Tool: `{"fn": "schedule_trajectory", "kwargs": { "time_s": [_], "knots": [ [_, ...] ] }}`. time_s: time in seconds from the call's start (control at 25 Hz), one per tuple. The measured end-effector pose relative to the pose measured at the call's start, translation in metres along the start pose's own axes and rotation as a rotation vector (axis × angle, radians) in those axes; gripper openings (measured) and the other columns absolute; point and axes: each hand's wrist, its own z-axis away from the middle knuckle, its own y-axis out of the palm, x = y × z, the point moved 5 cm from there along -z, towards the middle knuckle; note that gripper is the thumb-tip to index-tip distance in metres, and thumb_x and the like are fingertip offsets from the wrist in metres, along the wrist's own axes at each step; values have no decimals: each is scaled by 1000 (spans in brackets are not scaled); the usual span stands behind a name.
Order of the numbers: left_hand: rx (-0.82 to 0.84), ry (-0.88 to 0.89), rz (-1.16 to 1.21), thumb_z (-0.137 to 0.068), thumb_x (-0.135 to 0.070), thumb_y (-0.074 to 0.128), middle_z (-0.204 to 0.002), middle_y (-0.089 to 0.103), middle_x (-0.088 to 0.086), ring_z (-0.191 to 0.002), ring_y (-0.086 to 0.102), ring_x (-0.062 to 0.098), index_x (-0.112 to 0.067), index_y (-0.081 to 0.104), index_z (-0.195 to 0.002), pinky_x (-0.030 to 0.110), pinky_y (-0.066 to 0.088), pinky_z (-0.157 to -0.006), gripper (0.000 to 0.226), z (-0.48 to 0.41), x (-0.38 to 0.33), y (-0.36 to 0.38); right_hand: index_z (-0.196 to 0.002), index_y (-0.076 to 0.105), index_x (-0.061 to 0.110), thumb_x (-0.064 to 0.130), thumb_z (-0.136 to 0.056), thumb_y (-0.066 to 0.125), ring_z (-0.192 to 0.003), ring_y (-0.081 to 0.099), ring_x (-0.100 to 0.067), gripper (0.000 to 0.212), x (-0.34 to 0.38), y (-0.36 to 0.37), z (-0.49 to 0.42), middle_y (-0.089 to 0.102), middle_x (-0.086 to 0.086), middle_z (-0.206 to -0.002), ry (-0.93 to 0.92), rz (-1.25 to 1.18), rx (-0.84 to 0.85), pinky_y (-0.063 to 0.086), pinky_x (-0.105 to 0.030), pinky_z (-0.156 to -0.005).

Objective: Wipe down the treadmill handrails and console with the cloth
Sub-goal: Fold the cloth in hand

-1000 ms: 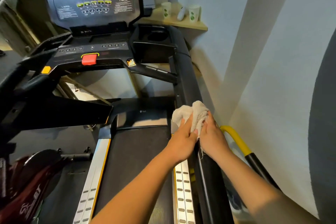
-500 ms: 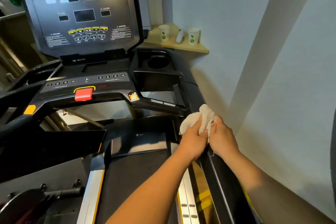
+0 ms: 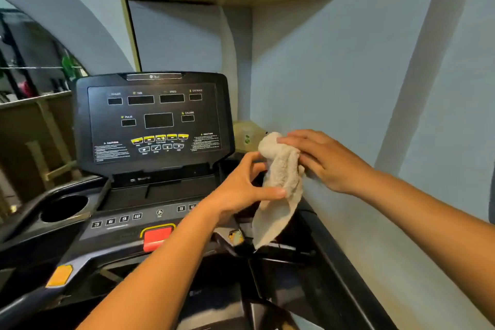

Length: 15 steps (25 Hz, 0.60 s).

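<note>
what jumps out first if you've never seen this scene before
The eye lands on the crumpled off-white terry cloth held up right of centre: the left hand pinches it while the right hand touches its top. Behind them stands the black treadmill console panel, left of centre, with a red stop button below it.

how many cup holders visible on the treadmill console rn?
1: a round cup holder at the left end of the console. The cloth, left hand and right hand cover the right end, so another may be hidden there.
</note>
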Motion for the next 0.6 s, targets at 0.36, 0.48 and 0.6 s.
{"fn": "schedule_trajectory", "kwargs": {
  "time_s": [0.36, 0.48, 0.6],
  "knots": [
    [-131, -76, 113, -95, -12, 60, -103, 74, 4, -90, 71, 21, -17, 68, -114, 33, 57, -75, 21, -25, -61, -115, -140, 40, 33, 48, -93, 55, -122, 53, -29, 52, -10, 71, -81, 49, -6, -142, 813, -983, -304, 46, -45, -96],
    [-165, -190, 107, -96, -4, 54, -99, 73, 9, -84, 70, 22, -13, 70, -109, 34, 57, -72, 23, -42, -40, -135, -127, 58, 7, 56, -91, 51, -117, 57, -46, 61, 36, 174, -72, 63, -26, -124, 1059, -1842, 249, 40, -60, -105],
    [-198, -254, 223, -96, 0, 51, -102, 74, 10, -93, 71, 25, -13, 70, -112, 40, 57, -81, 28, -65, -29, -164, -129, 60, 3, 49, -93, 53, -123, 51, -49, 59, 44, 167, -107, 59, -29, -129, 745, -2282, 327, 28, -62, -112]
  ]
}}
